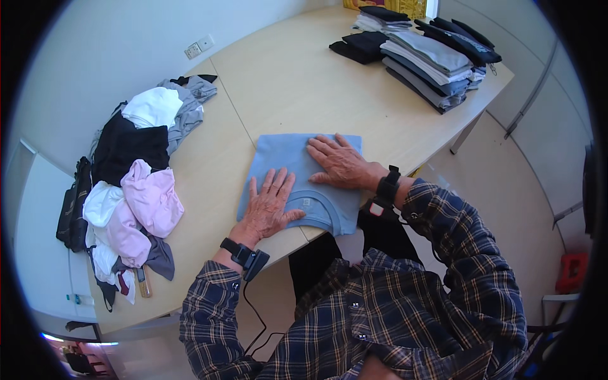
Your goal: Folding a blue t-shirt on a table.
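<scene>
A light blue T-shirt (288,152) lies folded into a flat rectangle at the table's near edge, its round neckline toward me. The collar side reaches slightly over the edge. My left hand (268,204) rests flat on the shirt's left part, fingers spread, thumb beside the neckline. My right hand (342,163) lies flat on the upper right part, fingers stretched to the left and away from me. Neither hand grips anything. Both wrists carry black strapped devices, and a cable hangs from the left one.
On the table's left lies a loose heap of clothes: white (154,107), black (130,147) and pink (154,197) pieces. A black bag (75,206) sits behind it. Stacks of folded clothes (430,60) stand at the far right. A seam (231,104) crosses the wooden tabletop (297,76).
</scene>
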### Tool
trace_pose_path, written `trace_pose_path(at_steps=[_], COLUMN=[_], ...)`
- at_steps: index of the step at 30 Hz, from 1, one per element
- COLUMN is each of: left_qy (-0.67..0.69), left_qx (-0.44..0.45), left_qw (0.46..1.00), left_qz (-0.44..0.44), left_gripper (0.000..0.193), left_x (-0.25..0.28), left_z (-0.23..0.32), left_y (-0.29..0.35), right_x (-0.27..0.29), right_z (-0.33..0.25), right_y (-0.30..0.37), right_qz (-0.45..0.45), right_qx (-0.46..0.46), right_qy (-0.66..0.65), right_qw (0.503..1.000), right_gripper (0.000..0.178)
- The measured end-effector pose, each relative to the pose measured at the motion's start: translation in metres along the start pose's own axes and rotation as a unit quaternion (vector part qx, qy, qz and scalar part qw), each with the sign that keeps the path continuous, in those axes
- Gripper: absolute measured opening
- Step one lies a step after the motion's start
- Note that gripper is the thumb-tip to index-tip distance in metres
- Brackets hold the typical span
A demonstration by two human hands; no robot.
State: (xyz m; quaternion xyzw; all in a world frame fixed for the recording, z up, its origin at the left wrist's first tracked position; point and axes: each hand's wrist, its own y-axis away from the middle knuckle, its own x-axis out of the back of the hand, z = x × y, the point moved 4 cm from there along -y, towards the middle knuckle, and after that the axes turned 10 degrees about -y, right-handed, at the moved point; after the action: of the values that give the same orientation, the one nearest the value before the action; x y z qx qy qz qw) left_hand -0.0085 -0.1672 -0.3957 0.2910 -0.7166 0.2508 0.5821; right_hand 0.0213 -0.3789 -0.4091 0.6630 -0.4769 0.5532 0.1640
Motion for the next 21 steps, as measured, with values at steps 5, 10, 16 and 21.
trace_pose_path(at_steps=[5,10,16,21], left_qy=[0.000,-0.019,-0.024,0.063], left_qx=[0.003,0.046,0.068,0.047], left_qw=[1.000,0.998,0.997,0.992], left_qz=[-0.027,-0.026,0.007,0.099], left_gripper=[0.074,0.063,0.056,0.064], left_x=[0.016,0.021,0.017,0.005], left_z=[-0.007,-0.013,-0.010,0.017], left_y=[-0.014,-0.023,-0.026,-0.011], right_x=[0.024,0.046,0.039,0.035], right_z=[-0.011,-0.036,-0.056,-0.038], right_y=[0.012,0.023,0.041,0.023], right_qz=[0.036,-0.078,-0.054,0.084], right_qx=[0.008,-0.028,0.037,0.042], right_qy=[0.017,-0.008,-0.163,-0.175], right_qw=[0.999,0.997,0.985,0.980], right_gripper=[0.074,0.060,0.049,0.055])
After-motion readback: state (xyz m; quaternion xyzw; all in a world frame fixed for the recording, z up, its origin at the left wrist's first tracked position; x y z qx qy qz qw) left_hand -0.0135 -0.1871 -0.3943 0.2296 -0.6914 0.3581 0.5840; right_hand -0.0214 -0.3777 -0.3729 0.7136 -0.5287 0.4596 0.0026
